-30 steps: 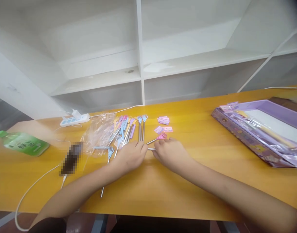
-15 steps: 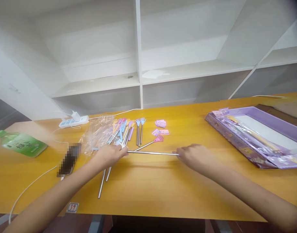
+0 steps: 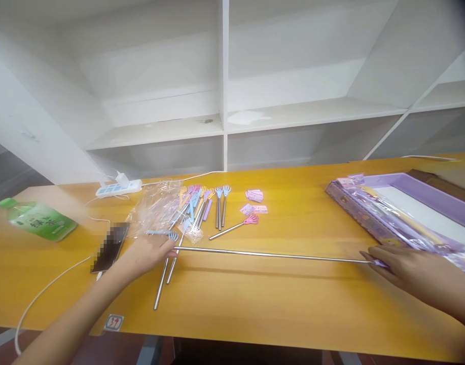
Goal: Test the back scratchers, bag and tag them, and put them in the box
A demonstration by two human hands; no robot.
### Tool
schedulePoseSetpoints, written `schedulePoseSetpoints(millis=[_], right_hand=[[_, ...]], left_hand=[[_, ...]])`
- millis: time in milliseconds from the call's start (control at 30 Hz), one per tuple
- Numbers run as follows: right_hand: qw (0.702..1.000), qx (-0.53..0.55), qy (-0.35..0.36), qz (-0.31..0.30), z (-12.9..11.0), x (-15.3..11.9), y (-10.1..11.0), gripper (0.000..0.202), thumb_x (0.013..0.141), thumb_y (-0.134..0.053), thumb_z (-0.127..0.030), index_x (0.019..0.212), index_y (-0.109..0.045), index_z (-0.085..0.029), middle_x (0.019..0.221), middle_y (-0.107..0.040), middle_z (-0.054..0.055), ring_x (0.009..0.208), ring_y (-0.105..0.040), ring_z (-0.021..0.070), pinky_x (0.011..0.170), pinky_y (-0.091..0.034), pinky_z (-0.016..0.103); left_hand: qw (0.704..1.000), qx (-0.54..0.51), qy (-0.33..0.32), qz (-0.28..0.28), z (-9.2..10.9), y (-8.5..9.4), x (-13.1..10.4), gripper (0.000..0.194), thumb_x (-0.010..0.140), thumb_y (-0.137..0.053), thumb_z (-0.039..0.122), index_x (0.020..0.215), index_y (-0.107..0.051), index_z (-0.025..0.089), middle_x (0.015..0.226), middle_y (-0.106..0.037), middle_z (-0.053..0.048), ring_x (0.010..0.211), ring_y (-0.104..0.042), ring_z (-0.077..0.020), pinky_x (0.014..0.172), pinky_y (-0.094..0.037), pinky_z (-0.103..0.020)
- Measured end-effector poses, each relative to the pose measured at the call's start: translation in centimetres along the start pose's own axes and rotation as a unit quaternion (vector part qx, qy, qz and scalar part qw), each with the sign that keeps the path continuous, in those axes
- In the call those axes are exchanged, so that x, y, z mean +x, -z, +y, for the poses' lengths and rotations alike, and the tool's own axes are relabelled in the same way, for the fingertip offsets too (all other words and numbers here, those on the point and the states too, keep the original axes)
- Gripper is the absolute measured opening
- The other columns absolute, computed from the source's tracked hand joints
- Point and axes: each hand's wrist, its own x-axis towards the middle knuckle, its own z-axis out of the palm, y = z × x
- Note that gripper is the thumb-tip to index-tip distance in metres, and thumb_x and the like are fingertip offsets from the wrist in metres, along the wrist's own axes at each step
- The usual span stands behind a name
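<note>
My left hand (image 3: 150,252) is closed around one end of a telescopic back scratcher (image 3: 274,254), whose thin metal rod stretches nearly level above the table. My right hand (image 3: 410,268) grips the other end, where a bit of purple shows between the fingers. Behind my left hand lie several back scratchers (image 3: 196,205) with blue, yellow, purple and pink claw heads. A blue claw (image 3: 173,236) shows right beside my left fingers; I cannot tell which rod it belongs to. One pink-headed back scratcher (image 3: 232,229) lies alone just beyond the rod.
Clear plastic wrapping (image 3: 152,208) lies left of the pile, near a phone (image 3: 112,248), a green bottle (image 3: 42,220) and a power strip (image 3: 118,188). Small pink cards (image 3: 254,195) lie in the middle. At right stands a purple display box (image 3: 384,223) holding wrapped pieces.
My right hand has moved far right and the rod between my hands has grown much longer. My left hand has shifted a little left and down.
</note>
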Motion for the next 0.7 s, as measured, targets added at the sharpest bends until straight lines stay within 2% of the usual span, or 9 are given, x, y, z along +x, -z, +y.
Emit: schedulePoseSetpoints(millis=[67,133,200,267,400,500,567,633,700], right_hand=[[0.993,0.035,0.020,-0.110,0.9,-0.4,-0.2,0.048,0.085,-0.059,-0.074,0.083,-0.079,-0.030,0.090,-0.075,0.022,0.062,-0.065,0.0247,0.054,-0.031,0.038],[0.987,0.045,-0.003,-0.155,1.3,-0.5,0.0,0.045,0.083,-0.064,-0.072,0.086,-0.077,-0.030,0.094,-0.075,0.023,0.062,-0.065,0.0265,0.053,-0.028,0.038],[0.986,0.054,-0.025,-0.158,1.1,-0.2,0.4,0.043,0.084,-0.064,-0.071,0.082,-0.074,-0.029,0.095,-0.074,0.022,0.064,-0.066,0.0282,0.053,-0.027,0.038],[0.984,0.067,-0.031,-0.160,0.3,0.2,0.7,0.045,0.086,-0.061,-0.072,0.081,-0.073,-0.029,0.093,-0.073,0.022,0.065,-0.067,0.0288,0.054,-0.026,0.038],[0.981,0.064,-0.037,-0.178,-1.6,1.5,0.9,0.050,0.090,-0.057,-0.071,0.072,-0.068,-0.026,0.082,-0.070,0.023,0.060,-0.062,0.0248,0.055,-0.025,0.039],[0.980,0.033,-0.074,-0.183,-2.4,3.0,1.1,0.042,0.093,-0.061,-0.059,0.069,-0.062,-0.026,0.080,-0.070,0.018,0.061,-0.060,0.0227,0.057,-0.027,0.039],[0.984,0.018,-0.087,-0.153,-3.4,4.3,1.4,0.037,0.094,-0.062,-0.052,0.069,-0.060,-0.026,0.081,-0.072,0.016,0.064,-0.061,0.0228,0.058,-0.029,0.038],[0.992,0.013,-0.073,-0.102,-5.9,5.8,1.6,0.037,0.097,-0.059,-0.049,0.069,-0.057,-0.024,0.081,-0.072,0.015,0.067,-0.062,0.0232,0.059,-0.031,0.037],[0.997,0.010,-0.041,-0.066,-10.3,7.3,1.8,0.038,0.101,-0.052,-0.045,0.071,-0.058,-0.022,0.081,-0.073,0.014,0.067,-0.063,0.0228,0.060,-0.033,0.034]], left_hand=[[0.999,0.010,0.015,0.028,-0.3,0.2,0.1,0.024,0.108,-0.050,0.031,0.087,-0.055,0.020,0.075,-0.066,0.000,0.066,-0.064,-0.0167,0.062,-0.045,-0.026],[0.997,0.023,0.045,0.056,-0.7,0.3,0.0,0.023,0.107,-0.048,0.028,0.088,-0.058,0.020,0.075,-0.067,-0.001,0.068,-0.064,-0.0169,0.063,-0.046,-0.026],[0.993,0.036,0.079,0.074,-1.0,0.3,-0.1,0.024,0.106,-0.048,0.027,0.087,-0.060,0.020,0.075,-0.069,-0.003,0.068,-0.065,-0.0174,0.062,-0.046,-0.026],[0.991,0.045,0.105,0.068,-1.2,0.1,-0.2,0.026,0.104,-0.047,0.026,0.085,-0.063,0.020,0.073,-0.069,-0.004,0.067,-0.065,-0.0175,0.060,-0.044,-0.025],[0.989,0.065,0.136,-0.004,-2.1,-0.6,0.2,0.026,0.099,-0.045,0.020,0.086,-0.068,0.019,0.067,-0.070,-0.006,0.061,-0.065,-0.0189,0.056,-0.040,-0.026],[0.980,0.075,0.172,-0.063,-3.0,-0.5,1.2,0.025,0.096,-0.047,0.019,0.087,-0.070,0.018,0.068,-0.071,-0.009,0.059,-0.066,-0.0224,0.055,-0.042,-0.028],[0.977,0.066,0.187,-0.082,-3.0,-0.2,2.5,0.023,0.094,-0.049,0.019,0.089,-0.072,0.018,0.069,-0.072,-0.009,0.061,-0.067,-0.0232,0.058,-0.046,-0.029],[0.977,0.040,0.191,-0.086,-2.1,0.3,4.5,0.020,0.093,-0.052,0.019,0.093,-0.072,0.017,0.072,-0.074,-0.009,0.065,-0.069,-0.0225,0.063,-0.051,-0.030],[0.976,0.010,0.199,-0.086,-0.1,0.7,7.3,0.018,0.093,-0.055,0.017,0.097,-0.072,0.017,0.078,-0.076,-0.011,0.070,-0.072,-0.0235,0.067,-0.053,-0.031]])
